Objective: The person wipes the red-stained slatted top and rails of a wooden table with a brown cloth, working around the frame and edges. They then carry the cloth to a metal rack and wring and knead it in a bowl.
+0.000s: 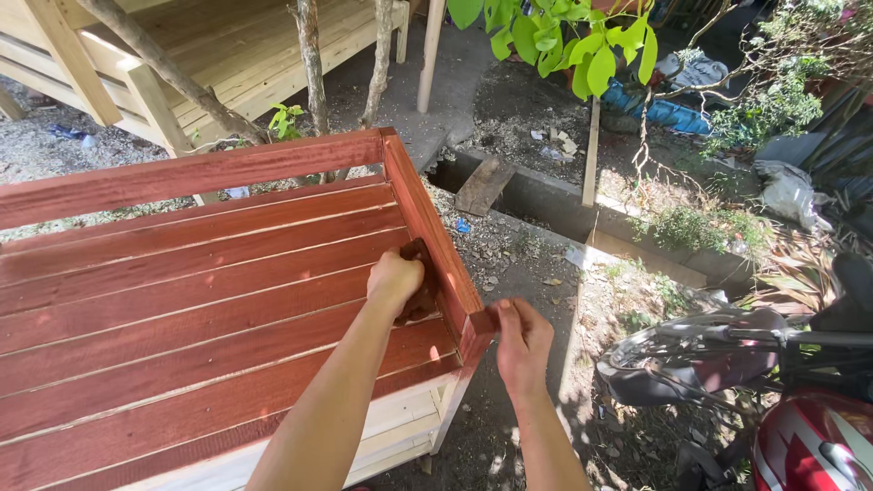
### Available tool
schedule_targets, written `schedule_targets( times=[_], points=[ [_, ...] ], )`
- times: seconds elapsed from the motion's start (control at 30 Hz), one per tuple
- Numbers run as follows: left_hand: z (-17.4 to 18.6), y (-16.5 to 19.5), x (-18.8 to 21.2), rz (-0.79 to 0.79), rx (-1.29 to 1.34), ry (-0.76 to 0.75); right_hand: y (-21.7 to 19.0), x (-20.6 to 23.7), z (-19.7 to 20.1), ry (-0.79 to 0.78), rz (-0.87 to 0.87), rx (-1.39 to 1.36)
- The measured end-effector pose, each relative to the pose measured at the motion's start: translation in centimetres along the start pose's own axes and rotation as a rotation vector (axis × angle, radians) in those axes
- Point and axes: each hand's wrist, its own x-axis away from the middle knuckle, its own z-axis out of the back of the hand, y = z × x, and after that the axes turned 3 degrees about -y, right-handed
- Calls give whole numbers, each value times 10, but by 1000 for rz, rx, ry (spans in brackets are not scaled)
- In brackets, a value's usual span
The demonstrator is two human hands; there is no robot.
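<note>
Inspecting from largest item to smallest:
Slatted bench: red-brown stained wooden slatted bench [182, 300] fills the left and centre of the view, its slats running left to right; lower front frame shows bare, unstained wood.
Side rail: stained side rail [427, 227] runs along the bench's right edge, from the far corner down to the near corner post.
Unstained structure: pale wooden platform [236, 45] stands beyond the bench, with thin tree trunks [312, 64] between the two.
Motorcycle: red motorcycle [809, 436] parked at lower right, well apart from the bench; seat and handlebar partly in view.
Ground: gravel and dirt [509, 264] to the right of the bench, with a concrete channel [546, 200] crossing it and green leaves [564, 36] overhead.
Left hand: left hand [396, 280] is pressed against the inner face of the side rail, grip clamped on a dark brown staining rag [420, 273].
Right hand: right hand [520, 341] is at the near end of the side rail, grip pinched together on the corner of the rail's end.
Staining rag: held between the left hand and the rail's inner face, just above the slats; mostly hidden by the fingers.
</note>
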Motion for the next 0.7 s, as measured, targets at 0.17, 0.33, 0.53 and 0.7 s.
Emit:
schedule_targets(
  times=[0.17,0.33,0.53,0.7],
  points=[
    [8,-7,14,6,37,-88,-13,-19,-24,22,93,72],
    [-11,-36,69,-163,-47,-150,-11,-24,-36,12,32,41],
    [-24,-32,85,-109,92,-39,-6,-27,-33,-69,-45,-118],
    [-17,-22,67,-79,249,-42,-17,-29,-24,-215,-102,-214]
  ],
)
